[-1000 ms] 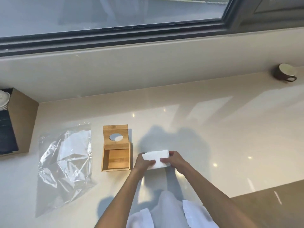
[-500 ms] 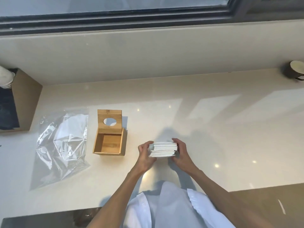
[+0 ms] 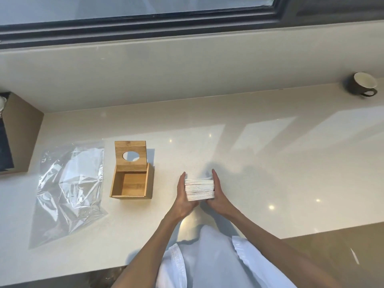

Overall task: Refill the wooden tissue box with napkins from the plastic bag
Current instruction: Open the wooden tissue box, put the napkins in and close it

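Bare forearms, no watch-type items visible; left hand (image 3: 184,201), right hand (image 3: 218,196). Pale blue shirt (image 3: 207,260), loose, stitched hem edges, near centre.

A stack of white paper napkins (image 3: 199,189) is pressed between the flat left hand (image 3: 182,196) and right hand (image 3: 218,194) above the pale stone counter (image 3: 270,163). To the left sits the open, empty wooden tissue box (image 3: 131,183), its round-holed lid upright, beside a crumpled clear plastic bag (image 3: 68,188). A dark mug (image 3: 364,84) stands far right.

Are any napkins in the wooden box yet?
No: the wooden tissue box sits open and bare inside, while the napkin stack is pressed between both hands, to the right of the box.
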Demonstrator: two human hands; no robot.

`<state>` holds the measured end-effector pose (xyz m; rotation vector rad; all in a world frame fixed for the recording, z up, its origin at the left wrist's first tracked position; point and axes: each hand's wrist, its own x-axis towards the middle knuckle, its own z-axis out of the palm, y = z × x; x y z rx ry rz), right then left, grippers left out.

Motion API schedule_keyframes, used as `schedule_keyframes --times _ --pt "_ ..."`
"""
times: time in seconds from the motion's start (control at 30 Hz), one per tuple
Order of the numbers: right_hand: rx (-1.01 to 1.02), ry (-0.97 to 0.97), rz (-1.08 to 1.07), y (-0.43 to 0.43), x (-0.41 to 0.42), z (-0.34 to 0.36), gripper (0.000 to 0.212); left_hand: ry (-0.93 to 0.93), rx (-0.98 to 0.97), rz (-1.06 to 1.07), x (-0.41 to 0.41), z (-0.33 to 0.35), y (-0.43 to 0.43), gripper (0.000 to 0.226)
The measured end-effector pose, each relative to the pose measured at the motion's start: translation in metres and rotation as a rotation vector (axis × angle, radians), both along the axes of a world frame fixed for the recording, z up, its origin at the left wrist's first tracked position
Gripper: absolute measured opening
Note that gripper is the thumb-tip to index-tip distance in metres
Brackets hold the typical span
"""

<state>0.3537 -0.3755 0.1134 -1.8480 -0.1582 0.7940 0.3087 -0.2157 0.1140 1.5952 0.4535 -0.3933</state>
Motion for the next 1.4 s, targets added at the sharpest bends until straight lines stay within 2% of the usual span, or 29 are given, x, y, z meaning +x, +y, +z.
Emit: schedule_keyframes --times 0.1,0.2,0.3,0.4,0.5,0.67,0.77,0.87,0.93,1.0,1.07,1.1,1.2,1.4 --pt "-0.014 -0.009 0.053 0.001 -0.002 0.002 0.100 -0.035 0.040 -0.052 0.002 -0.006 0.001 0.112" --pt "-0.083 -0.116 0.057 -0.003 -0.004 -0.008 0.095 -0.086 0.137 -0.104 -0.001 -0.014 0.006 0.110" --pt "-0.151 -0.210 0.050 -0.008 -0.001 -0.011 0.078 -0.103 0.233 -0.127 -0.002 -0.027 0.007 0.090" --pt "-0.228 -0.289 0.024 -0.009 0.005 -0.009 0.054 -0.140 0.427 -0.127 0.001 -0.012 0.009 0.067" --pt "-0.280 -0.379 0.098 -0.013 0.013 -0.012 0.058 -0.199 0.535 -0.278 0.002 -0.014 0.016 0.073" --pt "-0.270 -0.388 0.157 -0.016 0.015 -0.011 0.054 -0.216 0.583 -0.351 0.004 -0.014 0.026 0.062" --pt "-0.230 -0.307 0.155 -0.016 0.020 -0.009 0.052 -0.161 0.494 -0.317 0.007 -0.008 0.030 0.063" --pt "-0.080 -0.052 0.033 -0.022 0.036 0.001 0.059 0.020 0.129 -0.100 0.021 0.012 0.038 0.066" --pt "-0.057 0.058 -0.016 -0.024 0.046 0.008 0.058 0.115 0.024 0.024 0.034 0.016 0.041 0.064" --pt "-0.124 0.089 -0.048 -0.020 0.052 0.007 0.046 0.181 0.151 0.063 0.045 0.012 0.037 0.050" --pt "-0.255 0.019 -0.094 -0.012 0.053 0.001 0.027 0.223 0.315 0.070 0.052 0.007 0.029 0.041" --pt "-0.320 -0.022 -0.132 -0.007 0.052 -0.003 0.022 0.234 0.331 0.091 0.054 0.005 0.025 0.040" --pt "-0.396 -0.064 -0.253 0.000 0.051 -0.006 0.044 0.203 0.227 0.151 0.061 0.007 0.017 0.042" --pt "-0.262 0.101 -0.389 0.001 0.058 0.002 0.044 0.249 0.134 0.160 0.073 0.011 0.018 0.056"
